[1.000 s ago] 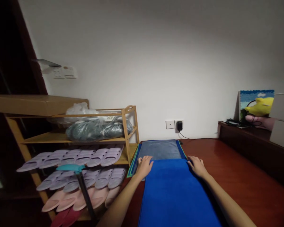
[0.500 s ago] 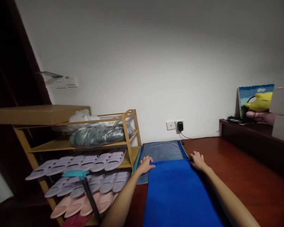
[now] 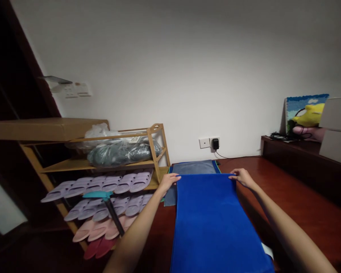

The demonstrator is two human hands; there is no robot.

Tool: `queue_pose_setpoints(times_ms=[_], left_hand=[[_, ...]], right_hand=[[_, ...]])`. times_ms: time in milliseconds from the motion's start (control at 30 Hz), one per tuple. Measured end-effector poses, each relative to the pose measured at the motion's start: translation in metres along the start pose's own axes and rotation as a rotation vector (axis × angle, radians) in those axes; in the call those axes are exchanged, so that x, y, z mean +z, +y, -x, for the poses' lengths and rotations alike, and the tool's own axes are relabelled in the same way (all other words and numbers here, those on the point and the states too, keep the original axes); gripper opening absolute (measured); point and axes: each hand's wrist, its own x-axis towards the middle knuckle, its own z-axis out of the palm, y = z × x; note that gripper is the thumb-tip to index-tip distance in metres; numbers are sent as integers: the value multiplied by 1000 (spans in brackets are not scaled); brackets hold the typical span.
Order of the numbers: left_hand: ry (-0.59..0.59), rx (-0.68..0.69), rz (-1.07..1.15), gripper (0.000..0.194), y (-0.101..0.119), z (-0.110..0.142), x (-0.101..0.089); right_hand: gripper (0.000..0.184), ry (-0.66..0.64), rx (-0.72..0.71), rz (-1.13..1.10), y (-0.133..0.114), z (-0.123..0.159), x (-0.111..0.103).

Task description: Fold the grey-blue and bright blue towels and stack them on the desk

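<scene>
A bright blue towel (image 3: 213,220) hangs stretched in front of me, its far edge lifted off the floor. My left hand (image 3: 169,179) pinches the far left corner of that edge. My right hand (image 3: 242,176) pinches the far right corner. Beneath and beyond it a grey-blue mat (image 3: 193,168) with a blue and green border lies flat on the red-brown wooden floor (image 3: 275,197), up against the white wall.
A bamboo shoe rack (image 3: 156,151) at the left holds several lilac and pink slippers (image 3: 113,184) and bagged bundles. A teal-headed mop handle (image 3: 111,212) leans before it. A plugged-in charger (image 3: 215,143) sits in the wall socket. Another person's hand (image 3: 306,131) rests on a dark ledge at right.
Both hands have gone from pressing the blue towel's far edge flat to pinching its corners and lifting it, and the towel now covers more of the grey-blue mat.
</scene>
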Motion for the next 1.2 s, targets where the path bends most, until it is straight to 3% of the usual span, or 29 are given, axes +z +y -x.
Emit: queue_pose_setpoints(times_ms=[133,267,500,1200], left_hand=[[24,14,89,43,23,11,-9],[24,33,136,40,45,22,-16],[59,82,169,35,74,35,-25],[176,158,145,37,87,43,-50]], right_hand=[[39,-22,-25,-136,-23,13,-26],[46,42,-2,-279,-51,24,-44],[50,61,-20,-278,-76,29,-56],[50,89,-77,-268,-112,27,-59]])
